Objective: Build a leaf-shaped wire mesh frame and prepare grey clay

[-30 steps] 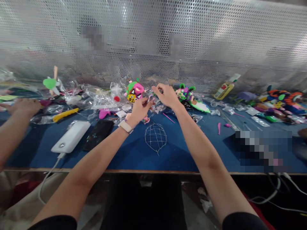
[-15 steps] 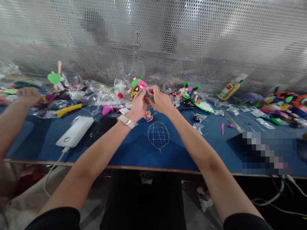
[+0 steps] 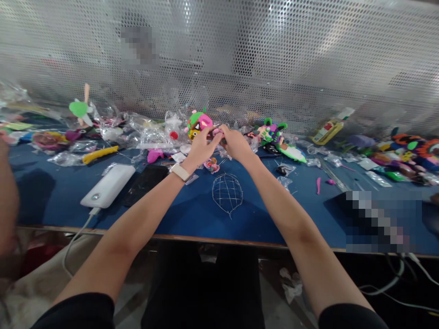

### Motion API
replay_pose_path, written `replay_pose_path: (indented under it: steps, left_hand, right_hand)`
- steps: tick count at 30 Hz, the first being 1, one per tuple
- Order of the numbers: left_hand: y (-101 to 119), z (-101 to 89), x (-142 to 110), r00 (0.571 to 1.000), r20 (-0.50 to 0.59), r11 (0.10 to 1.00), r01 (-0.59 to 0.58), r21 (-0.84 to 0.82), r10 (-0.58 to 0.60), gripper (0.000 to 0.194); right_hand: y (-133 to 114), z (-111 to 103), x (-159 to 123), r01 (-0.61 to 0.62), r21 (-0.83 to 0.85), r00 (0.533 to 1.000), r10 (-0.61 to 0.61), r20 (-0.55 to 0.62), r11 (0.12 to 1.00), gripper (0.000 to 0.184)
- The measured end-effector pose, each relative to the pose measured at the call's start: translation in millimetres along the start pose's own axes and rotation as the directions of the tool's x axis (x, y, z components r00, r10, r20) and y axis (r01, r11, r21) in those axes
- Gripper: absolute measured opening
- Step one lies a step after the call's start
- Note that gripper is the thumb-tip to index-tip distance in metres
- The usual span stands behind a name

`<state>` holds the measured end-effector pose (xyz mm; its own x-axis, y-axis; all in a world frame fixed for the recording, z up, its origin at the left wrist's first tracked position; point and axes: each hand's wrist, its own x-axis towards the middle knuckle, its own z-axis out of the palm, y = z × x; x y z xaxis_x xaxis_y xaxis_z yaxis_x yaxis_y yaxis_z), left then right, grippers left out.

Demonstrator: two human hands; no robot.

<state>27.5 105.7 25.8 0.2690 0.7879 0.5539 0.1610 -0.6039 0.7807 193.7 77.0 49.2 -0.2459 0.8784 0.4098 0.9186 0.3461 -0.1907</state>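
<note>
Pink piece [image 3: 217,132] is between the two hands, above the worktop [image 3: 199,217], and the fingers of the left hand [image 3: 201,150] and of the right hand [image 3: 237,145] grasp it together, bent and close to each other. One second ago the right hand was lifted higher and apart from the left; now the two meet. The piece is small and partly covered, so I cannot tell where it points or how its long axis lies.

Nearer to the person than the fingers, the wire frame [image 3: 227,193] lies in the same place, with its long axis from far to near and its twisted tail toward the person. Just beyond the left fingers is a colourful mask [image 3: 199,124]; to the right of the right fingers, a purple and green figure [image 3: 270,132]. Left of the fingers and nearer are a black phone [image 3: 146,185] and a white power bank [image 3: 108,186]. Farther left, another person's arm [image 3: 7,201] has drawn back, and a multicoloured clay thing [image 3: 49,139] has become visible.
</note>
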Motion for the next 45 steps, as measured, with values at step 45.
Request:
replay_pose_path:
  steps: [45]
  left_hand:
    - [-11.1, 9.3, -20.1, 0.948, 0.25, 0.935, -0.258, 0.244, 0.196, 0.042]
  right_hand:
    - [-5.6, -15.7, -6.3, -0.038, -0.047, 0.998, 0.04, 0.042, 0.998, 0.049]
